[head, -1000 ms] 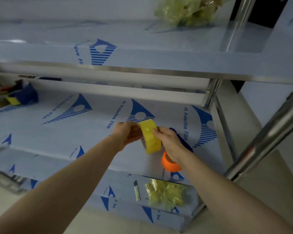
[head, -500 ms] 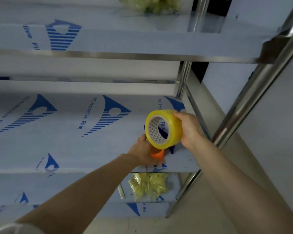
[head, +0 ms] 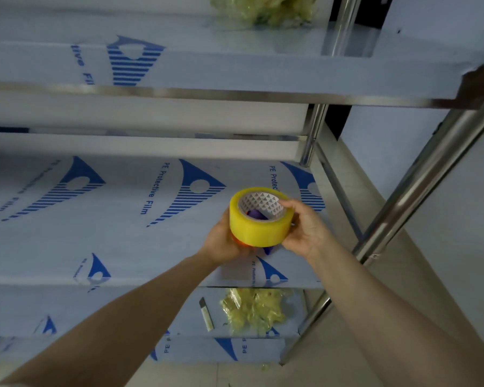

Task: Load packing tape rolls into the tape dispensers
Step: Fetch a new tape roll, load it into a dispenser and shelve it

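Note:
A yellow packing tape roll (head: 260, 226) with a white patterned core sits over an orange and blue tape dispenser (head: 268, 249), most of which is hidden beneath it. A bit of blue shows through the core. My right hand (head: 302, 227) grips the roll's right side, with a finger hooked over its rim. My left hand (head: 221, 241) holds the dispenser from below on the left. All this is above the right end of the middle shelf (head: 123, 233).
The steel rack's shelves are covered in white film with blue print. Crumpled yellowish plastic (head: 254, 310) and a small utility knife (head: 206, 314) lie on the lower shelf. Another plastic bundle (head: 263, 8) sits on the top shelf. A steel post (head: 419, 185) stands at the right.
The roll has turned from upright to core facing up and come down over the dispenser. My left hand has moved under the dispenser.

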Tool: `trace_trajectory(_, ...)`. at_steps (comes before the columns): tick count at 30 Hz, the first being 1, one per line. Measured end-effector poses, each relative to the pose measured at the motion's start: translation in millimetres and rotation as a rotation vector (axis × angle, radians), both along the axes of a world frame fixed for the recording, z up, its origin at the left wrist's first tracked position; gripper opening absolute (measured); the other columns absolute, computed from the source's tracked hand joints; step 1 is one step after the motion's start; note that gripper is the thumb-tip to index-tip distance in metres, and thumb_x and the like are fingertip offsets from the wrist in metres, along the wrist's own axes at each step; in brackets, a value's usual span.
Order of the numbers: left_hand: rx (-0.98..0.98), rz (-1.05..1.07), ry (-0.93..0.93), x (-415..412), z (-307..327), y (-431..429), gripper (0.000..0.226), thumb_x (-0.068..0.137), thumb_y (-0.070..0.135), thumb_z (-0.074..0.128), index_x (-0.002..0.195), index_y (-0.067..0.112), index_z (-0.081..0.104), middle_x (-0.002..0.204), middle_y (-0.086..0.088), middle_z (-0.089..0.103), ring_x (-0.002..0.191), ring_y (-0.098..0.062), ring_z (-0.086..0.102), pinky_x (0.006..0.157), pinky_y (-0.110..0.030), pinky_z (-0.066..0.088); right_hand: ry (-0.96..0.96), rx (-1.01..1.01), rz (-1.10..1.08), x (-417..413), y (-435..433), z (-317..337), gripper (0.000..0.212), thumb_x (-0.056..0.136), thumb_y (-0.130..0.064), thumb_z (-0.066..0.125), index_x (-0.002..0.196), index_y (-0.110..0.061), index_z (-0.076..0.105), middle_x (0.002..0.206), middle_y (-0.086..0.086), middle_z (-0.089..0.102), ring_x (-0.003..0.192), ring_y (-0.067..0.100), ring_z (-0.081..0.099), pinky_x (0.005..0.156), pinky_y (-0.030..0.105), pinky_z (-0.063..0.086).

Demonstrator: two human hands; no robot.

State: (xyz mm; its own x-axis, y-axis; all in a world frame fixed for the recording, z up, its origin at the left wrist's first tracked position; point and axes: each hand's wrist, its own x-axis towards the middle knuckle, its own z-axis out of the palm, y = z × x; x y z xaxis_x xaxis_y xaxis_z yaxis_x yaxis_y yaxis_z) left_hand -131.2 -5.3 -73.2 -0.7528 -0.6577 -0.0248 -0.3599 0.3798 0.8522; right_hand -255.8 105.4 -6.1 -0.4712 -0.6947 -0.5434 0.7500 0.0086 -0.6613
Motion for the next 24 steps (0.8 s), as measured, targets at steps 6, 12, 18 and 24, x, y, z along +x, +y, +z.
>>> trace_trajectory(6,0.055,0.190,0.034,13.1,-6.6,-6.2,0.117,0.043,0.043,0.082,0.142,0.010,0.030,0.138,-0.007,0.047,0.125,-0.021,0.045,0.104,-0.039,0.040,0.028,0.081,0.019,17.1,-22.2,-9.3,0.007,0.087,-0.013,0.062,0.091,-0.007,0.061,0.087,0.012,0.063,0.080,0.022,0.061,0.072,0.037,0.052)
trace_trajectory(12,0.373,0.383,-0.066,13.9,-7.4,-1.3,0.089,0.050,0.020,0.089,0.125,0.000,0.046,0.133,-0.019,0.046,0.128,-0.033,0.042,0.104,-0.042,0.041,0.204,0.169,0.001,25.5,-34.9,-22.2,0.026,0.092,-0.024,0.057,0.112,-0.008,0.060,0.111,0.012,0.065,0.081,0.020,0.062,0.072,0.036,0.053)
trace_trajectory(18,1.076,0.396,0.401,19.7,7.2,8.4,0.029,0.072,-0.020,0.040,0.090,-0.005,0.058,0.092,-0.019,0.058,0.083,-0.031,0.059,0.066,-0.033,0.056,0.394,0.290,-0.057,28.0,-38.8,-31.7,0.029,0.097,-0.029,0.048,0.114,-0.008,0.058,0.100,0.010,0.062,0.090,0.024,0.060,0.089,0.046,0.053)
trace_trajectory(24,1.253,0.436,0.557,21.3,27.1,11.2,0.038,0.086,0.028,0.047,0.105,-0.004,0.056,0.095,-0.016,0.060,0.083,-0.026,0.057,0.071,-0.033,0.049,0.469,0.289,0.032,31.1,-29.6,-29.2,0.031,0.099,-0.025,0.044,0.128,-0.015,0.046,0.116,0.008,0.055,0.097,0.024,0.055,0.085,0.043,0.052)
